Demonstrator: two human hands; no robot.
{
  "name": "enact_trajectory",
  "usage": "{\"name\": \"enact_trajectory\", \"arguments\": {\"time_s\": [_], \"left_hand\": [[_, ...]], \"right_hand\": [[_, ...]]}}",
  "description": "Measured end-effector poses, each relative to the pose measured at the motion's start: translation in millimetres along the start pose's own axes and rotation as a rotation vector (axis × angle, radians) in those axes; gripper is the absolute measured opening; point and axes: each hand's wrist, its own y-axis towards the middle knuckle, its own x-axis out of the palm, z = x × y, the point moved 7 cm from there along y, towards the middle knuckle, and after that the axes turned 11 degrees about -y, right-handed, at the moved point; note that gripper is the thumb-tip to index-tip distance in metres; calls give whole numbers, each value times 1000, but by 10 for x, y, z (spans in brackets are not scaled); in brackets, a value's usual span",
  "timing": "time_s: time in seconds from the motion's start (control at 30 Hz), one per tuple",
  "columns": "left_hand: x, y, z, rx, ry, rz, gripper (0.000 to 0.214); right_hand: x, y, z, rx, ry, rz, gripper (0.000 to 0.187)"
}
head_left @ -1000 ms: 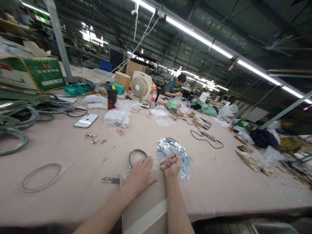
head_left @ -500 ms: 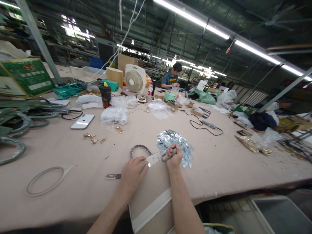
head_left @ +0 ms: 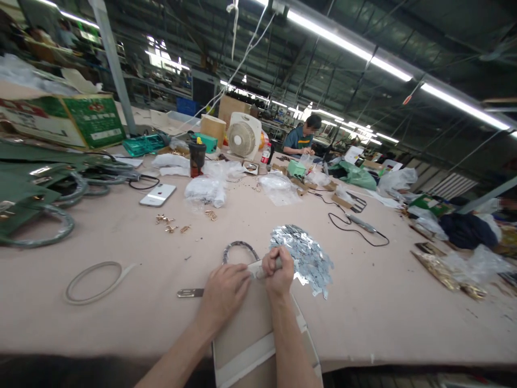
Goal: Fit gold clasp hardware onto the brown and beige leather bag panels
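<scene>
A beige flat bag-like piece (head_left: 242, 350) with a pale strip across it extends over the table's near edge. My left hand (head_left: 226, 293) lies on its upper left part, fingers stretched out and flat. Close beside those fingertips, my right hand (head_left: 278, 269) is wrapped round a thick grey-brown tool handle (head_left: 278, 262) at the piece's far edge. The tool's working end is hidden. Beyond that edge is a dark wrapped loop handle (head_left: 241, 245). A strap end with a metal plate (head_left: 189, 293) sticks out left of my left hand. Small silvery metal plates (head_left: 305, 258) lie heaped behind my right hand.
On the left lie a pale ring-shaped strip (head_left: 92, 283), a phone (head_left: 157, 195) and green bags (head_left: 36, 183). Gold fittings (head_left: 166, 222) are scattered near plastic wrapping (head_left: 205, 188). A corded pen-like tool (head_left: 361, 222) lies right. Across the table sits another person (head_left: 301, 139).
My right hand has moved left along the piece's far edge, closer to my left hand, and its fist has turned. The view has swung left.
</scene>
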Motion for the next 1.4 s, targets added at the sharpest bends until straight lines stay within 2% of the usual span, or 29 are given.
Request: {"name": "enact_trajectory", "arguments": {"time_s": [0.2,0.37,0.6,0.83,1.0,1.23,1.3,1.4], "left_hand": [[-17,-14,7,-1,-25,-6,19],[-26,-23,-6,-9,-37,-9,18],[-34,-38,-37,-19,-73,-25,17],[-30,-39,-56,-31,-64,-67,16],[-44,-39,-68,-42,-100,-69,16],[-75,-25,-87,-59,-141,-58,25],[-85,-29,-93,-62,-139,-42,26],[-104,-57,-101,-56,-100,5,32]], "right_hand": [[22,-104,106,-40,71,-25,34],[52,-145,125,-67,-39,-36,34],[75,-237,143,-140,-146,18,36],[153,-309,172,-196,-379,52,40],[259,-232,257,-187,-559,-29,40],[512,-81,296,-147,-863,-110,40],[496,-79,310,-118,-801,-108,40],[280,-77,299,-23,-483,-5,41]]}}
